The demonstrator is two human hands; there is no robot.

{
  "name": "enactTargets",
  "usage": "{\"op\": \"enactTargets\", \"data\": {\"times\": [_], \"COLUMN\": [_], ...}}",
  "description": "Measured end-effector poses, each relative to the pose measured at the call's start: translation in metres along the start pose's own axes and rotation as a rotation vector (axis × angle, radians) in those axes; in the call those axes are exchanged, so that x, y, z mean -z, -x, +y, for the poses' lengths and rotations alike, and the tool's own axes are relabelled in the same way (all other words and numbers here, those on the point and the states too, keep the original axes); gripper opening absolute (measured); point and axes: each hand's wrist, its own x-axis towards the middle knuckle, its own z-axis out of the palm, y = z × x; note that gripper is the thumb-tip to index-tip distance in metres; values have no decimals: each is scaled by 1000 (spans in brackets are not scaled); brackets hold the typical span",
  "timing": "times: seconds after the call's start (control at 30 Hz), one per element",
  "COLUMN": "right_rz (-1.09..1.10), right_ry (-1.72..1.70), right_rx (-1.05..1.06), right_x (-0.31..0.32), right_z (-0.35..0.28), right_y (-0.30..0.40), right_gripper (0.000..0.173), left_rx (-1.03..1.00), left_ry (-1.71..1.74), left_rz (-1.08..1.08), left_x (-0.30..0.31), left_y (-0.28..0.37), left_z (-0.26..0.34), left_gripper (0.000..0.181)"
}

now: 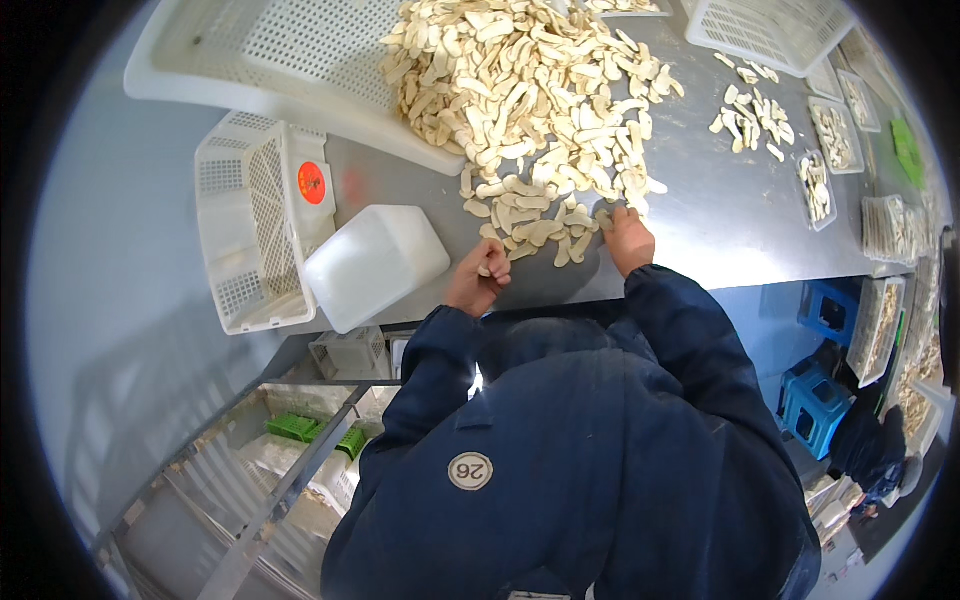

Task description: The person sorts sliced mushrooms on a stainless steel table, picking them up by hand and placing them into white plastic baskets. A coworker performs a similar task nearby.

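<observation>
A large heap of pale, dried-looking slices, perhaps mushroom (525, 90), spills from a tipped white perforated crate onto a steel table. Close to me, at the heap's near edge, lie looser slices (525, 210). My left hand (482, 274) is at the left of these, its fingers curled around a small pale slice. At the right edge of the loose slices, my right hand (628, 238) pinches a slice (604, 219) between thumb and fingers, low over the table. A translucent white plastic container (379, 262) lies tilted to the left of my left hand.
The tipped crate (292, 97) stands at the upper left, above a smaller perforated basket (259, 225). Small slice-filled trays (834, 135) and another white basket (765, 37) are at the right. Blue stools (814, 405) and a person in dark clothing (870, 450) are at the lower right.
</observation>
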Motion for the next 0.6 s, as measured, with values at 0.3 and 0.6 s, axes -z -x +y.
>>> {"op": "enactTargets", "data": {"times": [0.3,0.6], "right_rz": [-508,16], "right_ry": [-806,150], "right_rx": [-74,-2], "right_x": [32,-28], "right_z": [-52,-69], "right_y": [25,-45], "right_gripper": [24,28], "left_rx": [157,87], "left_ry": [40,136], "left_rz": [187,10], "left_x": [7,72], "left_y": [-7,17], "left_z": [-33,-22], "left_gripper": [34,24]}}
